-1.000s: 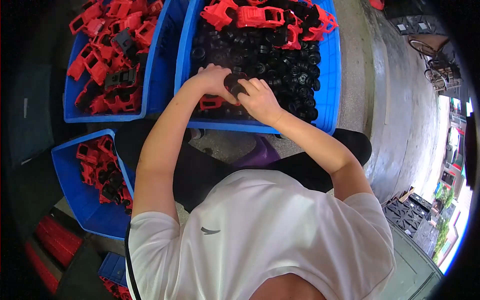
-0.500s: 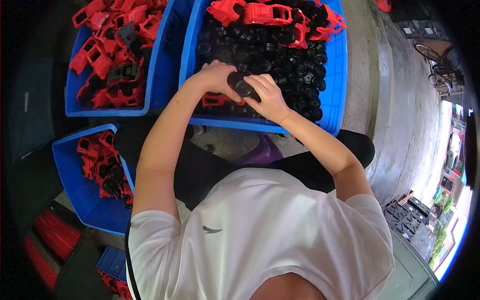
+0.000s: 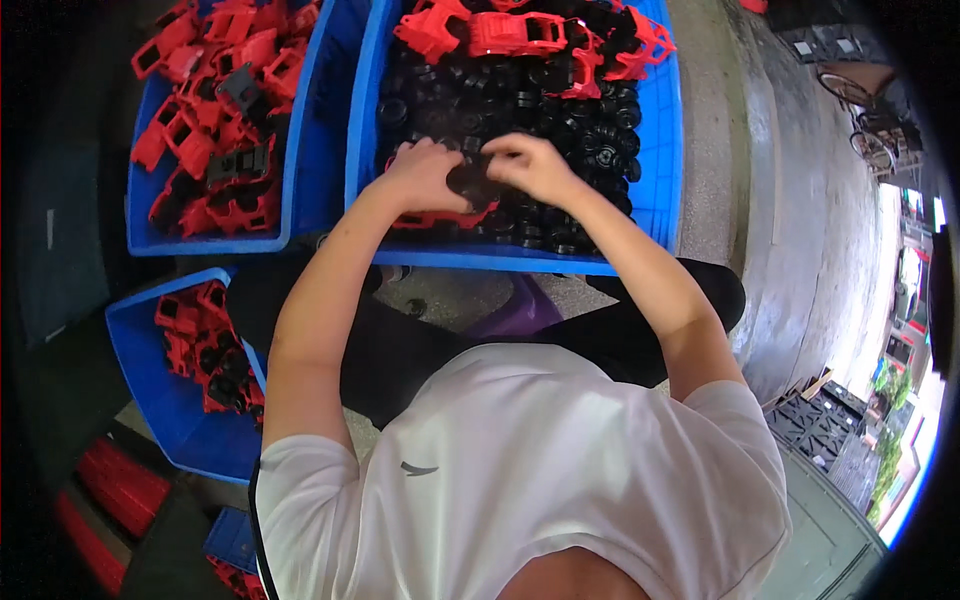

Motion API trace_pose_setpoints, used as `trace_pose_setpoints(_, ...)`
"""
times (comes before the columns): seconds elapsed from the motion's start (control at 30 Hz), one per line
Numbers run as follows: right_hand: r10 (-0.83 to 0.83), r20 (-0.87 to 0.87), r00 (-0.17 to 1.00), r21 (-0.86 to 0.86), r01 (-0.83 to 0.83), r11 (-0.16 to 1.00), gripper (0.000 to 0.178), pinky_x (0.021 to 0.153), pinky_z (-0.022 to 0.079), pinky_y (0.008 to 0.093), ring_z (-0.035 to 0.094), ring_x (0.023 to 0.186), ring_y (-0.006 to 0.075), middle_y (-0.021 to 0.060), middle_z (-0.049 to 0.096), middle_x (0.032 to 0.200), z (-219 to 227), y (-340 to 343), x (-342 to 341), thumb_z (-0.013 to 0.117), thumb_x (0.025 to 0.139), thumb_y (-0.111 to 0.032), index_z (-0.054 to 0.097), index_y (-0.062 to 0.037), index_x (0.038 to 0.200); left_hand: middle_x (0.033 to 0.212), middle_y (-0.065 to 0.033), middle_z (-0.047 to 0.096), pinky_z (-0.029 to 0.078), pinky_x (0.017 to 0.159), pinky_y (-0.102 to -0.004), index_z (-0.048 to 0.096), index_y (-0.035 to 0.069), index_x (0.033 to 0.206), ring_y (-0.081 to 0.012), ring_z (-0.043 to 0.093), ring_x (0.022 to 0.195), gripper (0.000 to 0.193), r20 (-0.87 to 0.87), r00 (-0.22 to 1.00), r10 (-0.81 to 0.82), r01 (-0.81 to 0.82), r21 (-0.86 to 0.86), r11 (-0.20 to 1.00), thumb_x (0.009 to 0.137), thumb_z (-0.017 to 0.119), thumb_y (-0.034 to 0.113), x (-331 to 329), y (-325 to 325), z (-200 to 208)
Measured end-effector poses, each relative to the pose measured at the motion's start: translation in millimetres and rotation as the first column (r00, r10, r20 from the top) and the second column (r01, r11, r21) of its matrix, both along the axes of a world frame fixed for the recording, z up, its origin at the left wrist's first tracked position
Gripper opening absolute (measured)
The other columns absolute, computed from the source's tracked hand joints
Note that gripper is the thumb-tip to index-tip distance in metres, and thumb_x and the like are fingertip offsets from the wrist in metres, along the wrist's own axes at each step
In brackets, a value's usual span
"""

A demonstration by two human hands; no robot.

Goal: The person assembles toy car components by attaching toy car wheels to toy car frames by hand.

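Both hands are over a large blue bin (image 3: 663, 200) heaped with black toy wheels (image 3: 600, 150). My left hand (image 3: 425, 180) is closed round a dark wheel part (image 3: 468, 182), its thumb below and its fingers above. Close to that part, on its right side, is my right hand (image 3: 537, 170), with fingers curled together; what they pinch, if anything, is hidden. Under my left hand lies a red toy car body (image 3: 432, 218), partly covered by the hand. More red car bodies (image 3: 515, 34) rest on the wheels at the far end of the bin.
To the left stands a second blue bin (image 3: 205, 246) full of red and a few dark car bodies. A smaller blue bin (image 3: 200, 445) below it holds red bodies and black wheels. A purple stool (image 3: 520, 308) shows between my legs. Along the right runs a concrete floor (image 3: 800, 230).
My right hand has come off the top of the dark wheel part and curled its fingers beside it. The left hand keeps its hold. The bins appear slightly shifted as the view moved.
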State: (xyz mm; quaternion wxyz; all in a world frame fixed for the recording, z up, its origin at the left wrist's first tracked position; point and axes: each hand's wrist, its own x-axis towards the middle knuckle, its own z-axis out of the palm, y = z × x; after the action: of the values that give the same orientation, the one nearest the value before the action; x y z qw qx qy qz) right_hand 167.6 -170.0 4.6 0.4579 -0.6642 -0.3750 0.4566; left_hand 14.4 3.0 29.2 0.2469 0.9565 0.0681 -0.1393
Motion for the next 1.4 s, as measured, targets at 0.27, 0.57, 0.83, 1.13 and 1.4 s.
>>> trace_pose_setpoints(0.27, 0.047, 0.819, 0.571, -0.154, 0.141, 0.978, 0.048, 0.09, 0.049, 0.0426, 0.057, 0.108, 0.0358, 0.0173, 0.053, 0.124, -103.2, -2.5, 48.1, 0.066, 0.077, -0.009, 0.053, -0.0076, 0.123, 0.108, -0.0118, 0.056, 0.034, 0.097, -0.0442, 0.06, 0.007, 0.108, -0.03, 0.048, 0.109, 0.06, 0.222, 0.974, -0.035, 0.03, 0.027, 0.999, 0.06, 0.078, 0.039, -10.2, -23.0, -3.6)
trace_pose_setpoints(0.57, 0.176, 0.766, 0.618, -0.393, 0.234, 0.889, 0.046, 0.085, 0.051, 0.0464, 0.063, 0.093, 0.0405, 0.022, 0.066, 0.097, -76.2, 15.9, 68.4, 0.071, 0.073, -0.018, 0.053, 0.0001, 0.111, 0.112, -0.0123, 0.054, 0.03, 0.101, -0.0454, 0.057, 0.006, 0.109, -0.0298, 0.047, 0.111, 0.06, 0.304, 0.953, -0.008, -0.003, 0.033, 0.999, 0.062, 0.078, 0.037, -24.5, -40.0, -6.9)
trace_pose_setpoints(0.83, -0.001, 0.666, 0.746, -0.255, 0.229, 0.939, 0.026, 0.084, 0.051, 0.0438, 0.064, 0.092, 0.037, 0.02, 0.068, 0.091, -53.8, 12.2, 43.6, 0.059, 0.076, -0.009, 0.067, -0.005, 0.101, 0.114, -0.0109, 0.051, 0.03, 0.102, -0.0453, 0.057, 0.007, 0.108, -0.0293, 0.046, 0.112, 0.061, 0.307, 0.951, 0.015, -0.014, -0.006, 1.0, 0.059, 0.079, 0.035, -30.2, -37.1, -6.0)
trace_pose_setpoints(1.13, -0.144, 0.78, 0.609, -0.218, 0.479, 0.85, 0.018, 0.078, 0.052, 0.0413, 0.066, 0.087, 0.0341, 0.0182, 0.068, 0.086, -86.9, -9.3, 85.2, 0.058, 0.082, -0.018, 0.07, -0.0054, 0.087, 0.106, -0.0109, 0.054, 0.031, 0.1, -0.045, 0.059, 0.007, 0.101, -0.0278, 0.048, 0.109, 0.055, 0.393, 0.919, 0.027, -0.023, -0.016, 1.0, 0.058, 0.079, 0.035, -33.1, -37.0, -9.0)
trace_pose_setpoints(1.4, 0.022, 0.844, 0.536, -0.078, 0.082, 0.994, 0.026, 0.085, 0.051, 0.0418, 0.06, 0.1, 0.0344, 0.0158, 0.065, 0.1, -94.4, 13.3, 44.0, 0.057, 0.08, -0.01, 0.07, -0.0126, 0.102, 0.111, -0.0099, 0.051, 0.03, 0.101, -0.044, 0.056, 0.007, 0.109, -0.0277, 0.046, 0.112, 0.062, 0.297, 0.955, 0.008, -0.008, -0.003, 1.0, 0.059, 0.081, 0.036, -32.3, -36.5, -3.6)
